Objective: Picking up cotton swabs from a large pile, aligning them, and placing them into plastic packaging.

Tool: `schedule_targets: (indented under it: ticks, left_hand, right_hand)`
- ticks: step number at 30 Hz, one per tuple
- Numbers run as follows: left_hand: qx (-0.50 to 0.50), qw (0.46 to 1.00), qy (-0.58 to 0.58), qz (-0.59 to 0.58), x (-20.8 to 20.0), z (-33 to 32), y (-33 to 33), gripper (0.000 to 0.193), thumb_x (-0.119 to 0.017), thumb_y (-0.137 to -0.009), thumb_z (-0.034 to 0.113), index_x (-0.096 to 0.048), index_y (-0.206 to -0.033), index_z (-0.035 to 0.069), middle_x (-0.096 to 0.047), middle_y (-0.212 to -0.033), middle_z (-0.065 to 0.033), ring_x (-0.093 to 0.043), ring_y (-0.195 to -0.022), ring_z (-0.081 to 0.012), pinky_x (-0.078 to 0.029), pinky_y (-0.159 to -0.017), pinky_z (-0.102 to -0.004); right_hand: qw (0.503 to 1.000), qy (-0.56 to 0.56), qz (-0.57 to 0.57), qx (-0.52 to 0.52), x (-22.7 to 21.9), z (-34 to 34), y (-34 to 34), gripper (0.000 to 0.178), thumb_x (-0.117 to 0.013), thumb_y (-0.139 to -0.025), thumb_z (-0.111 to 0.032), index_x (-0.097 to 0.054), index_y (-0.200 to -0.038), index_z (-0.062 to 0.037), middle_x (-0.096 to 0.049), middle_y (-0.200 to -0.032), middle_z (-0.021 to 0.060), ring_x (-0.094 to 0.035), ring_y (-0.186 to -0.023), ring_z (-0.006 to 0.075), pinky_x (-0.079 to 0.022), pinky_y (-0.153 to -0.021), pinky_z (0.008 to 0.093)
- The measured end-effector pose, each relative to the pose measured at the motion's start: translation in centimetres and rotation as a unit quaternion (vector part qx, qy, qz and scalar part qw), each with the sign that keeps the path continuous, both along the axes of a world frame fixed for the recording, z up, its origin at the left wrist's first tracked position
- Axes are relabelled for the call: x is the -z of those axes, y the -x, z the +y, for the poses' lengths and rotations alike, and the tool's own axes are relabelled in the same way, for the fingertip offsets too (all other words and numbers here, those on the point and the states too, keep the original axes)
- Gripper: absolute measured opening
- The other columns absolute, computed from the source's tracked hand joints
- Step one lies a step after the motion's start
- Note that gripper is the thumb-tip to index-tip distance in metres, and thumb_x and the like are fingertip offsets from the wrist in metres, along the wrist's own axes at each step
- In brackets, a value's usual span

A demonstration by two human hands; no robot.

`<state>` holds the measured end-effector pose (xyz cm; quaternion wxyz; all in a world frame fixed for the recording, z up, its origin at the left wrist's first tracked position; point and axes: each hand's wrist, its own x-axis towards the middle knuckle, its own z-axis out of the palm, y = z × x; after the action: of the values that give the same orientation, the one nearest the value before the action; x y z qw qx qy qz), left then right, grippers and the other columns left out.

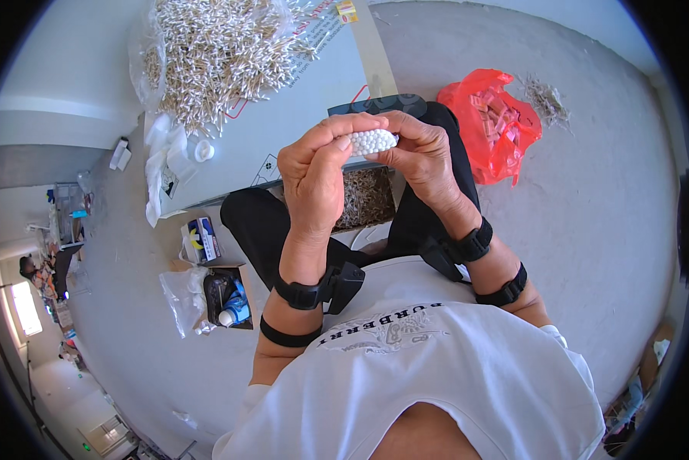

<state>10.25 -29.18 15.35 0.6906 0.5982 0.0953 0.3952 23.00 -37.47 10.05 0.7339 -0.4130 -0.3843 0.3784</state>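
A bundle of cotton swabs point(373, 142), its white tips packed together and facing up, sits between my two hands above my lap. My left hand point(316, 172) closes round its left side, with the thumb against the tips. From the right, my right hand point(423, 157) pinches the other end between thumb and fingers. The sticks below the tips are hidden by my hands. Beneath, between my knees, a box of loose swabs point(366, 201) shows. A large heap of swabs point(218, 57) spreads over the table's far left in a clear plastic bag.
The grey-blue table point(298, 115) stands ahead of me. A red plastic bag point(479, 157) with pink packets lies on the right, near scattered swabs point(547, 101). A white roll point(203, 150) stands at the table's left edge. On the left floor is a carton point(241, 287) with a blue bottle.
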Motion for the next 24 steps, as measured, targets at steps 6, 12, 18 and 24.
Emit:
schedule_targets:
  ticks: [6,12,18,24]
  left_hand:
    - [-0.004,0.998,-0.055,0.008,-0.6,-0.6,-0.2,0.025,-0.068,-0.083,0.002,-0.065,-0.106,-0.006,-0.069,-0.102,-0.0155,-0.065,-0.095,-0.0181,-0.05,-0.087,-0.0286]
    - [-0.057,0.966,-0.245,0.064,-0.3,-0.3,0.0,0.037,-0.073,-0.078,-0.007,-0.062,-0.113,-0.005,-0.067,-0.108,-0.018,-0.066,-0.101,-0.0231,-0.055,-0.089,-0.0318]
    - [-0.078,0.963,-0.252,0.059,-0.4,-0.8,-0.2,0.034,-0.073,-0.078,-0.004,-0.064,-0.112,-0.003,-0.069,-0.105,-0.0168,-0.068,-0.098,-0.0228,-0.055,-0.086,-0.0312]
    - [-0.104,0.967,-0.228,0.049,-0.2,-1.1,-0.5,0.032,-0.075,-0.076,-0.001,-0.069,-0.107,0.004,-0.072,-0.098,-0.0093,-0.068,-0.089,-0.0175,-0.053,-0.079,-0.0271]
  right_hand:
    - [0.999,-0.003,0.05,-0.02,-0.3,0.0,0.1,0.029,-0.068,-0.08,0.012,-0.065,-0.107,0.0023,-0.063,-0.101,0.0015,-0.058,-0.092,0.0073,-0.05,-0.082,0.0225]
    - [0.981,-0.02,0.165,-0.098,-0.9,0.1,0.1,0.027,-0.068,-0.082,0.007,-0.065,-0.11,0.004,-0.066,-0.102,0.0056,-0.062,-0.096,0.0122,-0.052,-0.086,0.0271]
    - [0.967,-0.034,0.204,-0.149,0.3,0.1,-0.2,0.033,-0.071,-0.081,0.004,-0.064,-0.114,0.0052,-0.068,-0.104,0.0093,-0.065,-0.094,0.0155,-0.054,-0.086,0.0295]
    - [0.968,-0.029,0.207,-0.137,0.2,0.0,-0.2,0.035,-0.073,-0.078,0.006,-0.066,-0.112,0.005,-0.068,-0.103,0.0095,-0.065,-0.092,0.0153,-0.055,-0.086,0.0299]
